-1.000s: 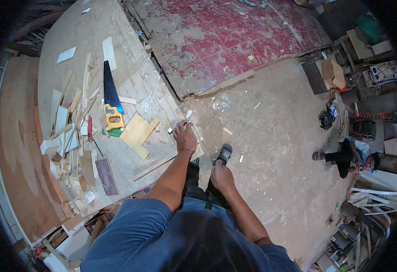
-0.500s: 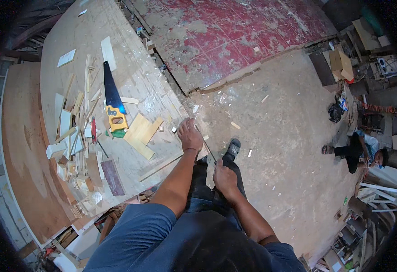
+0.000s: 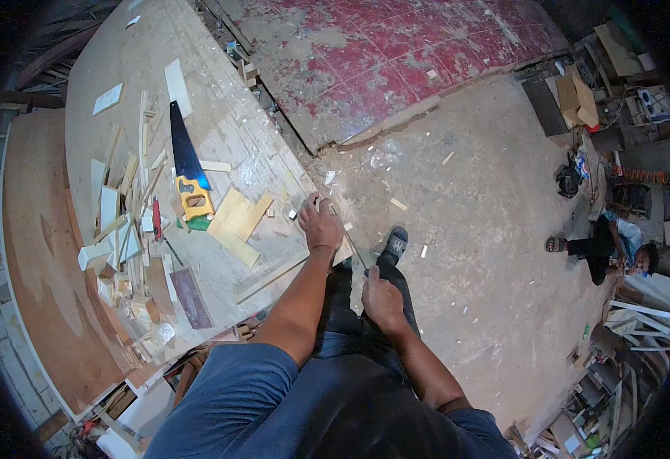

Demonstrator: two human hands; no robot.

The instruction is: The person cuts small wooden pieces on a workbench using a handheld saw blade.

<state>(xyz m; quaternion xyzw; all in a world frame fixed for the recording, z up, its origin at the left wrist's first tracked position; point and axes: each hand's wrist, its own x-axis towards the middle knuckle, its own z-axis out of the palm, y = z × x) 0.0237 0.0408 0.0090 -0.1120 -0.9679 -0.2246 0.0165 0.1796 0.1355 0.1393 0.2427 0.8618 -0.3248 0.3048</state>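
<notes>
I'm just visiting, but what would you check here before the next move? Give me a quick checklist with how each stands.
1. Left hand at the edge of the wooden table: ok, fingers bent there.
2. Right hand closed on the thin dark tool: ok, it appears gripped at its near end.
3. Anything secured beneath the left hand: cannot tell, the hand hides it.
4. Yellow-handled saw away from both hands: ok, it lies flat on the table.
5. Floor near the shoe free of scraps: not ok, a pale wood scrap lies nearby.
6. Seated person apart from the work: ok, off to the right.
</notes>
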